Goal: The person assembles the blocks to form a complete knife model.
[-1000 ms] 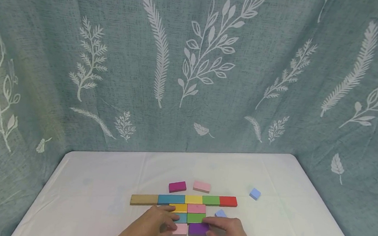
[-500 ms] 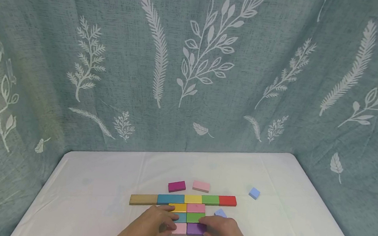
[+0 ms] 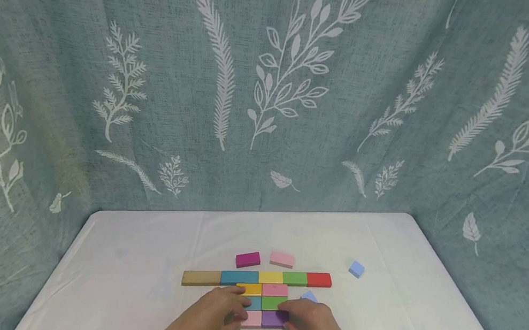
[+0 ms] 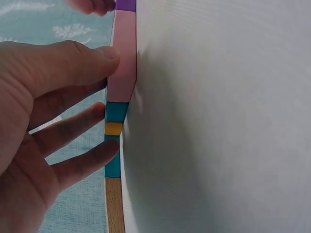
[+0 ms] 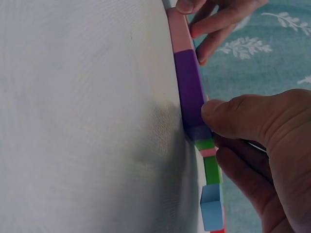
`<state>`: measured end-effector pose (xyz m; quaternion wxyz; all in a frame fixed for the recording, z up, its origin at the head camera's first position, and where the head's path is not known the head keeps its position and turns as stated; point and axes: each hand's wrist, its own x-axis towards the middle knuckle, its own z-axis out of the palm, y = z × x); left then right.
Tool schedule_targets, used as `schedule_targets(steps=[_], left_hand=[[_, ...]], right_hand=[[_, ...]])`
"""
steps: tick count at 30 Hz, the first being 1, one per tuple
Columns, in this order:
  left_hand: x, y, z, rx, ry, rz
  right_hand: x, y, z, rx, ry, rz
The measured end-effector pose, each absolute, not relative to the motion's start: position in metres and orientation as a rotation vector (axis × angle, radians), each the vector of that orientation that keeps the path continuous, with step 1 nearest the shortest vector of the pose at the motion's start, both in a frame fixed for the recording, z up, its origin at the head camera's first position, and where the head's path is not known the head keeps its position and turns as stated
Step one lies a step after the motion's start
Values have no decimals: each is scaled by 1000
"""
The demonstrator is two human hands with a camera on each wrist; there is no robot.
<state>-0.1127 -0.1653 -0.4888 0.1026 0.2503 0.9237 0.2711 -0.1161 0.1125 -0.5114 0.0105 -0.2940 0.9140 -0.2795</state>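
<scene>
My left hand (image 3: 207, 315) lies over the left side of a small grid of flat toy blocks, fingers spread. In the left wrist view its thumb touches a pink block (image 4: 124, 63); the other fingertips rest by the teal block (image 3: 254, 304) and orange block (image 3: 252, 289). My right hand (image 3: 317, 324) pinches the right end of the purple block (image 3: 272, 319) between thumb and fingers. The purple block lies against the pink one, below a green block (image 3: 273, 302) and another pink block (image 3: 274, 290).
Behind the grid runs a row: wooden-coloured block (image 3: 201, 278), blue (image 3: 240, 277), yellow (image 3: 271, 277), green (image 3: 294, 279), red (image 3: 318, 280). Loose blocks on the white table (image 3: 139, 248): magenta (image 3: 247, 260), pink (image 3: 282, 259) and two light blue, one farther right (image 3: 356, 269), one beside my right hand (image 3: 309, 296).
The purple block has slid left with my right hand, closing the small gap to the pink block. My left hand has stayed in place.
</scene>
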Motion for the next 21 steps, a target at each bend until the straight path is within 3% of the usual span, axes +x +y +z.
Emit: schedule_targets(steps=[21], left_hand=[[-106,-154,-487,938,2816,759]], right_hand=[[-138,138,-495,-773,2952,-1217]])
